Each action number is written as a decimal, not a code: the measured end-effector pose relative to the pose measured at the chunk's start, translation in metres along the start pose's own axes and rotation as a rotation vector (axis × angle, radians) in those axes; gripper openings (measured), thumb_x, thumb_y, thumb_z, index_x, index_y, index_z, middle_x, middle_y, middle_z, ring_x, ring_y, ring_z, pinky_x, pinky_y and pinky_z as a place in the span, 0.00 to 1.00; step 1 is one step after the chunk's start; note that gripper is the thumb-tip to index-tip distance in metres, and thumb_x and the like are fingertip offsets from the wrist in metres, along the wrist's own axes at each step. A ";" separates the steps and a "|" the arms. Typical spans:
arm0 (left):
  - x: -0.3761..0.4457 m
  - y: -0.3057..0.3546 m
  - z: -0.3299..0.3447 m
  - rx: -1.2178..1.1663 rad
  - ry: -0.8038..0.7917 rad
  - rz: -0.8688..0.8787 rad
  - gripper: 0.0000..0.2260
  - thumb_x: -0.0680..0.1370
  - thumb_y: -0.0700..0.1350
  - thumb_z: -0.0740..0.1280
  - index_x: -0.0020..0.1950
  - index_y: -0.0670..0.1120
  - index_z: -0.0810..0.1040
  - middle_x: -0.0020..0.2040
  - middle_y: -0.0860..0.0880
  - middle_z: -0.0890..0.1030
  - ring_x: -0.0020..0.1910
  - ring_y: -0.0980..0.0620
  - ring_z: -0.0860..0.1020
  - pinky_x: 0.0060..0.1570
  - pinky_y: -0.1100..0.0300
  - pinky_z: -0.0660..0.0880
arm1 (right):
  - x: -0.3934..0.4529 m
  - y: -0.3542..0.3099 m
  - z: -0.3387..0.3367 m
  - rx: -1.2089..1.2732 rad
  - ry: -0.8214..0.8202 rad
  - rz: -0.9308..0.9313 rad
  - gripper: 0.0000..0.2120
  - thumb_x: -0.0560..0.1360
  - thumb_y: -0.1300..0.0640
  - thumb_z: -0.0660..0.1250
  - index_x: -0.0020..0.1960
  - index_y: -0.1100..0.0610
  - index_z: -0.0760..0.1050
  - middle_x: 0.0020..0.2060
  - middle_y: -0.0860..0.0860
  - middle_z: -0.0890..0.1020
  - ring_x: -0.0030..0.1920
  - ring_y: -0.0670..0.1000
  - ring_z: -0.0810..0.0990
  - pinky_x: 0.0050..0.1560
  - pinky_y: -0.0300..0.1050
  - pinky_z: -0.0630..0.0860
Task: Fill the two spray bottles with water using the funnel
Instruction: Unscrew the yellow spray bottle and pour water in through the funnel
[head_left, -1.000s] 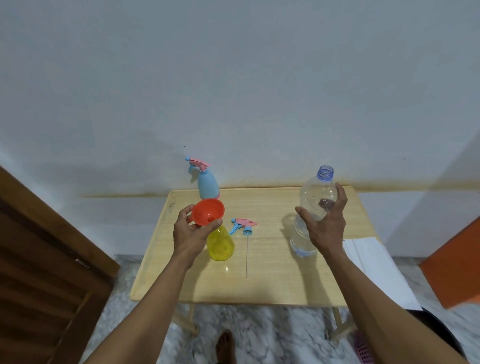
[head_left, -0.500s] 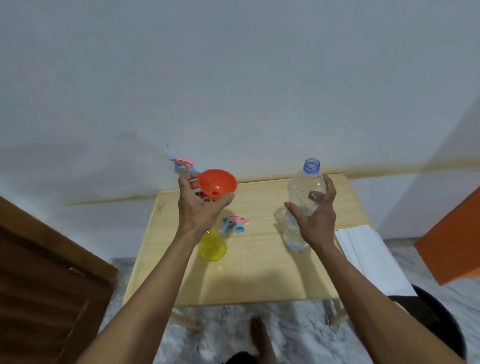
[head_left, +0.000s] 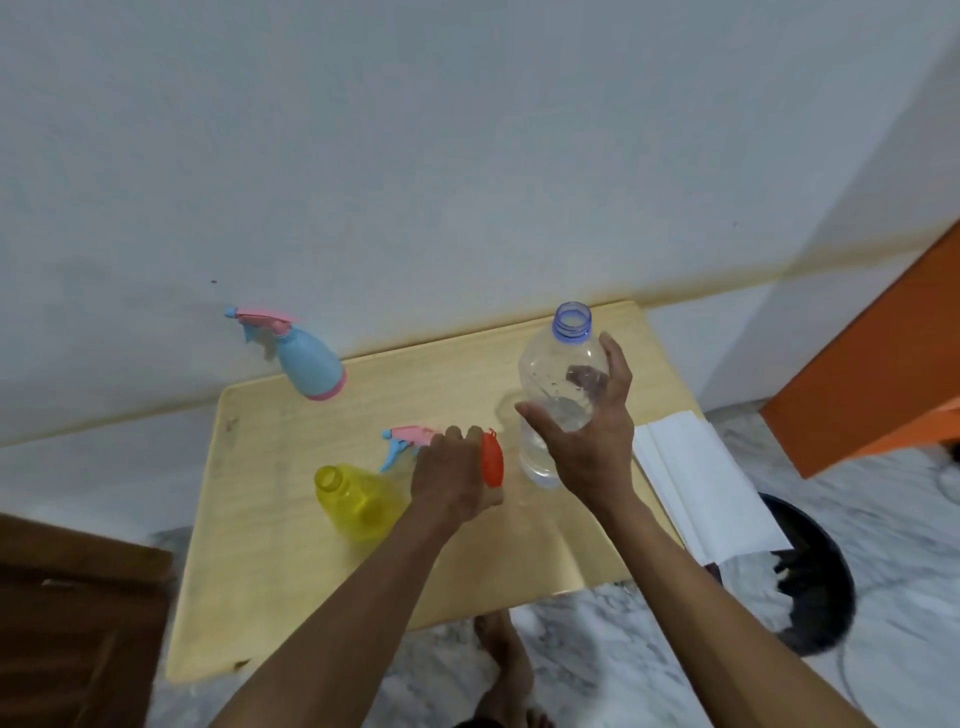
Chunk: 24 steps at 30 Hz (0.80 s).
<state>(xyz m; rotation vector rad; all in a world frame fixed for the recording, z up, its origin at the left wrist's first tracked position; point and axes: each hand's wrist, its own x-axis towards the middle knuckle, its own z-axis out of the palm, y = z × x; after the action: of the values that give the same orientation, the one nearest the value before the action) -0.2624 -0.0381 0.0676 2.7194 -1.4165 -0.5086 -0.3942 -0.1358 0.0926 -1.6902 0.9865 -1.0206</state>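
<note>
Blue spray bottle (head_left: 310, 364) stood capped at the table's (head_left: 249, 519) far left corner, judged filled or not yet opened; level not visible. Yellow spray bottle (head_left: 356, 493) stood open-necked left of centre, its sprayer head (head_left: 408, 441) lying just behind. Left hand (head_left: 452, 478) gripped the orange funnel (head_left: 491, 460) at table centre, off either bottle. Right hand (head_left: 587, 441) curled round the uncapped water bottle (head_left: 563, 374), little water left. Paper sheet (head_left: 701, 493) overhung the right edge; near edge open.
</note>
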 end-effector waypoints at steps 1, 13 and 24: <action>0.004 0.001 0.004 0.048 -0.036 0.011 0.35 0.67 0.57 0.78 0.69 0.47 0.71 0.61 0.45 0.77 0.60 0.44 0.76 0.56 0.51 0.74 | 0.000 0.000 0.000 -0.005 0.002 -0.001 0.52 0.65 0.49 0.83 0.74 0.36 0.51 0.68 0.52 0.76 0.64 0.51 0.78 0.57 0.43 0.76; 0.023 0.008 0.040 0.094 -0.167 0.048 0.31 0.73 0.53 0.76 0.73 0.46 0.71 0.69 0.45 0.71 0.68 0.45 0.69 0.64 0.52 0.72 | 0.002 0.008 0.004 -0.032 0.011 0.000 0.52 0.66 0.51 0.83 0.75 0.39 0.51 0.64 0.53 0.79 0.62 0.51 0.79 0.52 0.21 0.71; 0.021 0.005 0.045 0.093 -0.127 0.031 0.35 0.71 0.55 0.77 0.74 0.49 0.70 0.69 0.47 0.71 0.69 0.47 0.69 0.64 0.52 0.73 | 0.000 0.002 0.002 -0.037 0.011 0.006 0.51 0.66 0.51 0.83 0.74 0.37 0.51 0.66 0.53 0.78 0.63 0.51 0.79 0.54 0.29 0.74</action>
<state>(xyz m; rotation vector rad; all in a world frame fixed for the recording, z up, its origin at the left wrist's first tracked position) -0.2688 -0.0522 0.0200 2.7764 -1.5467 -0.6397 -0.3925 -0.1353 0.0902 -1.7121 1.0226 -1.0144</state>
